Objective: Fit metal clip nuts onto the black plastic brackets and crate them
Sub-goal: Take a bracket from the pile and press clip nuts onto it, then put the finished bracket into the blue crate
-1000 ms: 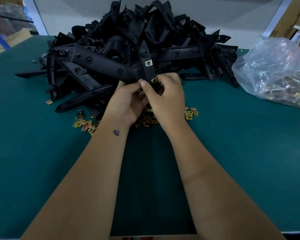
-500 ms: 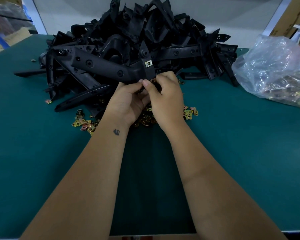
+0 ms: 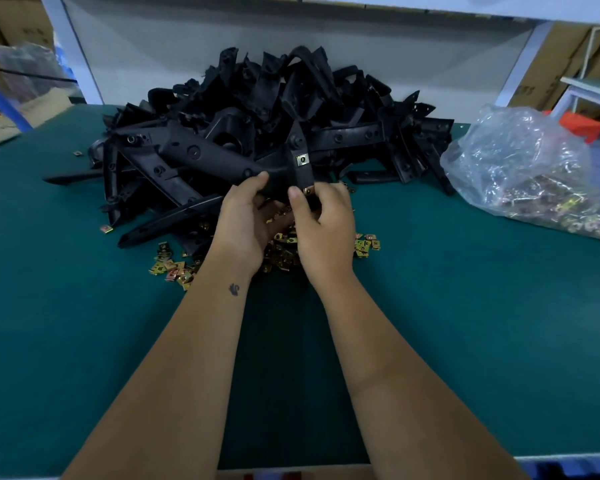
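Observation:
I hold a long black plastic bracket (image 3: 219, 160) up in front of a big pile of the same brackets (image 3: 278, 109). My left hand (image 3: 246, 223) grips the bracket from below near its middle. One metal clip nut (image 3: 302, 159) sits fitted on the bracket's upright tab. My right hand (image 3: 321, 223) pinches a second clip nut (image 3: 308, 191) between thumb and forefinger at the tab's lower end. Loose brass-coloured clip nuts (image 3: 281, 252) lie on the green table under my hands.
A clear plastic bag of clip nuts (image 3: 534, 174) lies at the right on the green table (image 3: 84, 323). More loose nuts (image 3: 172, 266) lie at the left of my wrist, with single ones (image 3: 106, 229) further left. Cardboard boxes stand behind the table at both sides.
My left hand has shifted its grip a little to the left on the bracket. My right hand stays at the tab's lower end with the nut.

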Demonstrator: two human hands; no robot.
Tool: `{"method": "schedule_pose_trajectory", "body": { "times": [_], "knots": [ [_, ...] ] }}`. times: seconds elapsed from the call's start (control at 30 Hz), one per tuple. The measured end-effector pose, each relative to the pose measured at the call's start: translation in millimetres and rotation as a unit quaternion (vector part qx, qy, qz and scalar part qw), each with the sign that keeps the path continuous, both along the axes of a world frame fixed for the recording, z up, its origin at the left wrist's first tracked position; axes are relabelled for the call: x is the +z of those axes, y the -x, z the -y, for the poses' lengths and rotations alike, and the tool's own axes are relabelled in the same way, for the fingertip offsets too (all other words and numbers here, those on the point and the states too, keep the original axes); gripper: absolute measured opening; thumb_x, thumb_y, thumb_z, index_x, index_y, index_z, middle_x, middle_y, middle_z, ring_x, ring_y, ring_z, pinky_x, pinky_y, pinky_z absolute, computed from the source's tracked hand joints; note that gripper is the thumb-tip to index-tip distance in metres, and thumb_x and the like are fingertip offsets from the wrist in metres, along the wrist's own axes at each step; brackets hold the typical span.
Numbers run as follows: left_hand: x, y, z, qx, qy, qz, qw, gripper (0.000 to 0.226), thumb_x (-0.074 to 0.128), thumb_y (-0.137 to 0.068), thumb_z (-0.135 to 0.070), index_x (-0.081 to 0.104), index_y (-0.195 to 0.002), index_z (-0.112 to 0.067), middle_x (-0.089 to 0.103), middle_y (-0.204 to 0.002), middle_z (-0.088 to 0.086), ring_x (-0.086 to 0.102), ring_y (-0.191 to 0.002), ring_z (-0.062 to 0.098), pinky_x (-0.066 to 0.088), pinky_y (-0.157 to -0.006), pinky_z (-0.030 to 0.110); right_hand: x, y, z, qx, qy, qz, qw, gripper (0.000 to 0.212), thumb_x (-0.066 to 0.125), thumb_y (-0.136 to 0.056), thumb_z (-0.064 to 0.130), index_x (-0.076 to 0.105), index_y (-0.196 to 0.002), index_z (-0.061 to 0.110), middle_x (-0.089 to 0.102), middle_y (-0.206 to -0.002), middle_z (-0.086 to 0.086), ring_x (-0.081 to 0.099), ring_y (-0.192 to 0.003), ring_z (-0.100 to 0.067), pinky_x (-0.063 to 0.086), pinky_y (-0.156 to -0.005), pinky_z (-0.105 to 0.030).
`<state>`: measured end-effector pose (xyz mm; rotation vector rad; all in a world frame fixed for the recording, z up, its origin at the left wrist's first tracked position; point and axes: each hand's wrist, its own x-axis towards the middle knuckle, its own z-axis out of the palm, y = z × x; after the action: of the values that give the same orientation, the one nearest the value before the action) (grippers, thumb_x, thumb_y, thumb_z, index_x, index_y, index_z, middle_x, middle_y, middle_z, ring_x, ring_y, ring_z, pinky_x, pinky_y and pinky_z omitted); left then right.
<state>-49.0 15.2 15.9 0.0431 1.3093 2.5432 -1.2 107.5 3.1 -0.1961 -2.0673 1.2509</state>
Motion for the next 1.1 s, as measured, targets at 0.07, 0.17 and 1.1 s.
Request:
{"method": "schedule_pose_trajectory", "body": {
  "times": [0.07,0.17,1.1],
  "knots": [
    [1.1,-0.2,0.9,0.032,0.019,-0.014,0.999,0.036,0.057,-0.097,-0.021,0.056,-0.129,-0.006,0.069,-0.12,0.016,0.069,-0.104,0.029,0.059,-0.076,0.036,0.2,-8.2,-1.4,-0.01,0.063,0.0,0.998,0.023,0.056,-0.097,0.035,0.061,-0.1,0.013,0.056,-0.098,0.005,0.05,-0.08,-0.001,0.04,-0.073,-0.02],
    [5.0,-6.9,-3.6,0.065,0.058,-0.026,0.996,0.007,0.062,-0.096,-0.02,0.061,-0.102,-0.018,0.076,-0.099,0.005,0.074,-0.091,0.024,0.058,-0.067,0.033,1.4,-22.8,-8.1,-0.024,0.155,-0.003,0.988,0.013,0.058,-0.096,0.034,0.059,-0.091,0.022,0.058,-0.082,0.014,0.053,-0.071,0.003,0.041,-0.067,-0.013],
    [-15.2,-344.1,-281.6,-0.37,0.146,-0.386,0.832,0.026,0.06,-0.084,-0.026,0.055,-0.098,-0.048,0.066,-0.077,-0.004,0.065,-0.07,0.023,0.059,-0.071,0.049,-67.5,-406.5,-239.0,-0.589,0.324,-0.187,0.717,0.01,0.062,-0.091,0.027,0.053,-0.09,0.033,0.063,-0.107,-0.014,0.056,-0.083,-0.023,0.046,-0.074,-0.039]
  ]
}}
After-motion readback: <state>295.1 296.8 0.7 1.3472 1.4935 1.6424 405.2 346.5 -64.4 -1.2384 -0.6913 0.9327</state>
